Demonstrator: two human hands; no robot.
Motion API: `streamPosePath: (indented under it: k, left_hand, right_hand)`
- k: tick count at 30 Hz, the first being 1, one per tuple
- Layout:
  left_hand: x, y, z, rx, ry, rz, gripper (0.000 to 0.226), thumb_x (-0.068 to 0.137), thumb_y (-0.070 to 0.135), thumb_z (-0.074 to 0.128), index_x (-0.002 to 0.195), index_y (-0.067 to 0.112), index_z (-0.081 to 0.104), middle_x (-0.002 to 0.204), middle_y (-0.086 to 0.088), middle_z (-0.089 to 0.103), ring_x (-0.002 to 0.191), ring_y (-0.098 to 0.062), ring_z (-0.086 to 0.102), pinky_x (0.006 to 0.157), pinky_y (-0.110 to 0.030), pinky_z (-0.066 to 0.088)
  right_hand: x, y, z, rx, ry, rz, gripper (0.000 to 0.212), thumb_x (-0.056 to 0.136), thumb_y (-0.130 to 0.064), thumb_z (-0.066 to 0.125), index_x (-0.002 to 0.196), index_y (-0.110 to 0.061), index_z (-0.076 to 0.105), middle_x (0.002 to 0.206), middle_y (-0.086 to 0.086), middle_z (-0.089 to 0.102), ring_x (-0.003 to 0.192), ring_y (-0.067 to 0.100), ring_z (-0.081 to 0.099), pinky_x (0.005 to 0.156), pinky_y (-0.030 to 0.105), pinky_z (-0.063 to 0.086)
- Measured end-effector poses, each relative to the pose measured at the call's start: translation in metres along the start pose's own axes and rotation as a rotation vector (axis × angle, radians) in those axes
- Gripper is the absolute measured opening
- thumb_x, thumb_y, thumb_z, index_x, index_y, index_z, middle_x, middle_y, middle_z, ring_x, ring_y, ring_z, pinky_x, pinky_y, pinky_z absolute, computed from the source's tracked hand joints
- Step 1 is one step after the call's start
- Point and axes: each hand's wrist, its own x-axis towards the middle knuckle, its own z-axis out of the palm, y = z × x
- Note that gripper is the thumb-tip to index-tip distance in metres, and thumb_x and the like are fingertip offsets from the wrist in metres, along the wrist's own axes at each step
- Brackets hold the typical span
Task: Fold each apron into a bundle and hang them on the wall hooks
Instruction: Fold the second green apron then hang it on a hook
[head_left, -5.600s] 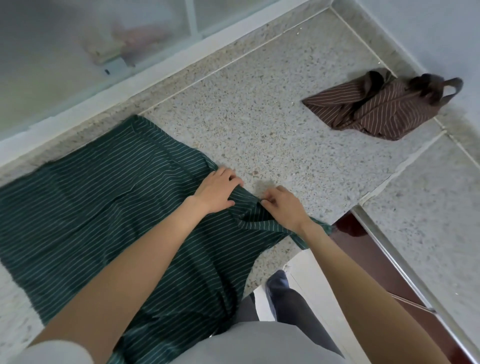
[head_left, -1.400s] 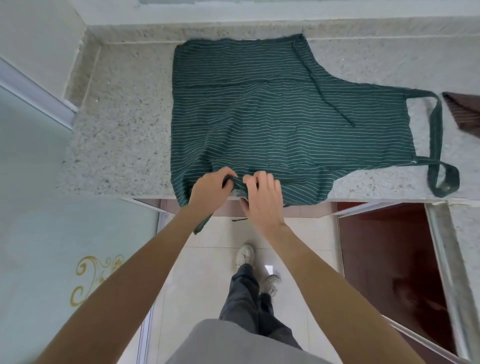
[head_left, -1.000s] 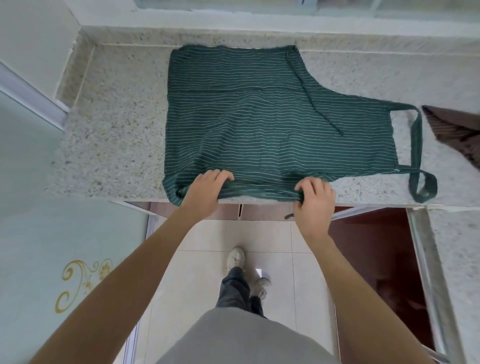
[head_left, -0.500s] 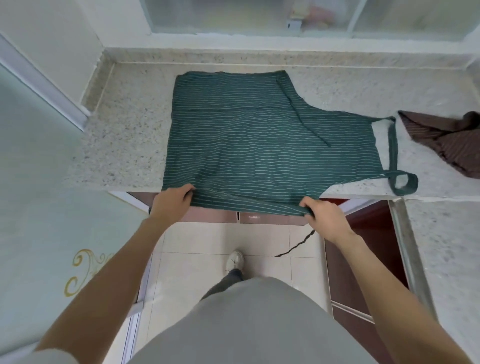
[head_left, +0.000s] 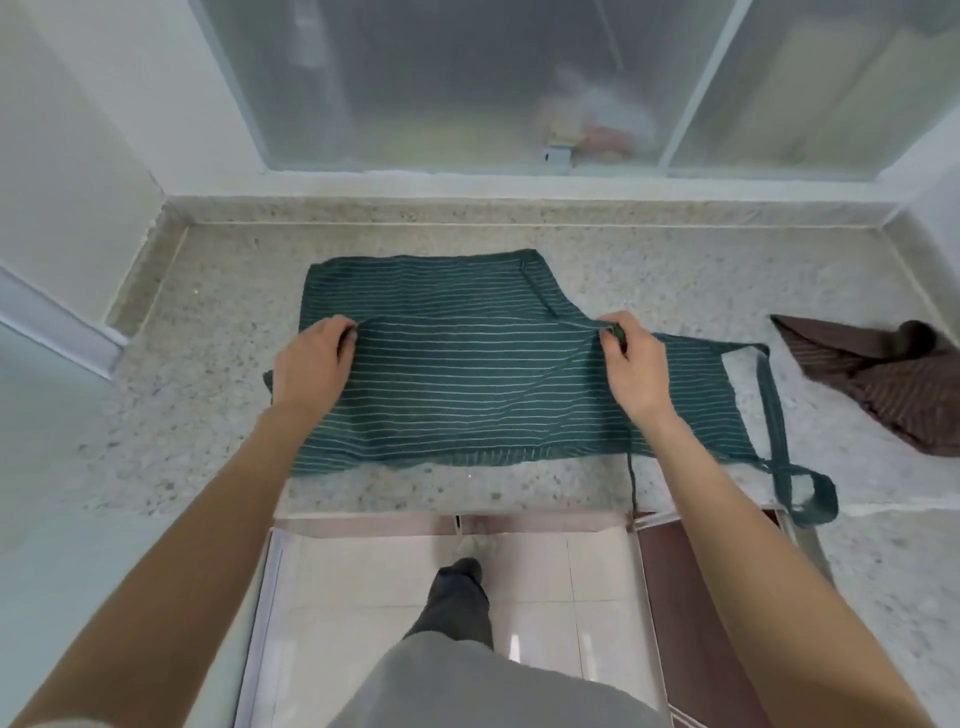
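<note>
Both hands have carried the near edge of the green apron (head_left: 467, 384) forward; left hand (head_left: 311, 369) and right hand (head_left: 631, 371) pinch it.

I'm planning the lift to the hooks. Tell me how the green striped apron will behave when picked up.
Probably floppy: the green apron already drapes in soft creases where the left hand and right hand pinch its folded edge. Likely light, since fingertips carry that edge. Its neck loop overhangs the counter and may dangle or snag.
</note>
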Motion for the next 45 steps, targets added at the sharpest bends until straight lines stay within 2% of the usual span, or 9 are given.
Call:
streamPosePath:
  k: [6,11,16,24,28,32,35,38,45]
  left_hand:
    - [0.110,-0.020,0.031,0.032,-0.133,-0.022,0.026,0.099,0.027,0.040,0.114,0.014,0.057,0.106,-0.008,0.065,0.089,-0.029,0.062,0.063,-0.038,0.052]
    - [0.168,-0.037,0.070,0.016,-0.258,0.018,0.022,0.097,0.024,0.043,0.111,0.015,0.057,0.105,-0.005,0.064,0.090,-0.025,0.060,0.065,-0.038,0.052]
    - [0.189,-0.047,0.102,0.004,-0.366,0.026,0.023,0.098,0.024,0.042,0.111,0.014,0.058,0.109,-0.004,0.061,0.096,-0.022,0.057,0.071,-0.041,0.052]
    - [0.195,-0.065,0.129,0.044,-0.470,-0.007,0.032,0.098,0.026,0.041,0.122,0.010,0.057,0.121,-0.007,0.059,0.103,-0.026,0.058,0.077,-0.038,0.052]
    - [0.199,-0.058,0.129,0.089,-0.459,-0.033,0.030,0.098,0.025,0.042,0.117,0.009,0.059,0.117,-0.008,0.058,0.100,-0.028,0.057,0.069,-0.039,0.051]
    - [0.199,-0.055,0.132,0.088,-0.480,-0.056,0.028,0.096,0.025,0.045,0.116,0.011,0.059,0.119,-0.008,0.054,0.109,-0.028,0.048,0.066,-0.040,0.048]
    - [0.199,-0.055,0.132,0.089,-0.485,-0.061,0.027,0.095,0.025,0.048,0.116,0.011,0.059,0.120,-0.008,0.053,0.108,-0.028,0.048,0.067,-0.040,0.049]
    - [0.200,-0.052,0.133,0.109,-0.482,-0.072,0.028,0.095,0.025,0.048,0.116,0.012,0.060,0.120,-0.008,0.054,0.105,-0.028,0.051,0.066,-0.039,0.048]
    - [0.201,-0.041,0.136,0.163,-0.491,-0.115,0.026,0.094,0.024,0.049,0.114,0.010,0.057,0.119,-0.011,0.051,0.106,-0.031,0.046,0.059,-0.038,0.043]
  right_hand:
    - [0.100,-0.013,0.049,-0.034,-0.219,0.102,0.024,0.100,-0.020,0.039,0.107,-0.008,0.059,0.088,0.005,0.060,0.079,0.021,0.054,0.068,0.027,0.035]
    - [0.155,0.005,0.100,-0.152,-0.484,0.188,0.035,0.101,-0.026,0.037,0.119,-0.002,0.056,0.121,0.015,0.058,0.112,0.030,0.052,0.088,0.031,0.037]
    - [0.180,0.030,0.121,-0.257,-0.579,0.221,0.034,0.101,-0.027,0.037,0.118,-0.005,0.056,0.120,0.014,0.058,0.106,0.027,0.053,0.085,0.031,0.039]
    - [0.208,0.080,0.123,-0.714,-0.569,0.098,0.036,0.099,-0.040,0.038,0.122,-0.022,0.059,0.156,0.009,0.018,0.141,0.036,0.012,0.115,0.048,0.009]
    - [0.225,0.074,0.114,-0.627,-0.544,0.166,0.041,0.090,-0.054,0.048,0.119,-0.030,0.062,0.152,0.004,0.028,0.139,0.030,0.021,0.112,0.048,0.012]
    - [0.226,0.072,0.109,-0.363,-0.315,0.260,0.039,0.090,-0.046,0.055,0.117,-0.018,0.056,0.126,0.005,0.056,0.116,0.025,0.051,0.094,0.038,0.041]
    - [0.232,0.074,0.105,-0.531,-0.160,0.436,0.039,0.090,-0.035,0.057,0.119,-0.011,0.047,0.112,0.010,0.062,0.098,0.028,0.060,0.070,0.031,0.043]
    - [0.235,0.084,0.100,-0.731,-0.281,0.603,0.040,0.090,-0.037,0.057,0.118,-0.007,0.054,0.112,0.013,0.059,0.098,0.031,0.060,0.068,0.033,0.043]
    - [0.262,0.077,0.096,-0.234,-0.122,0.314,0.017,0.099,-0.017,0.041,0.106,-0.005,0.052,0.094,0.009,0.063,0.070,0.018,0.061,0.055,0.025,0.043]
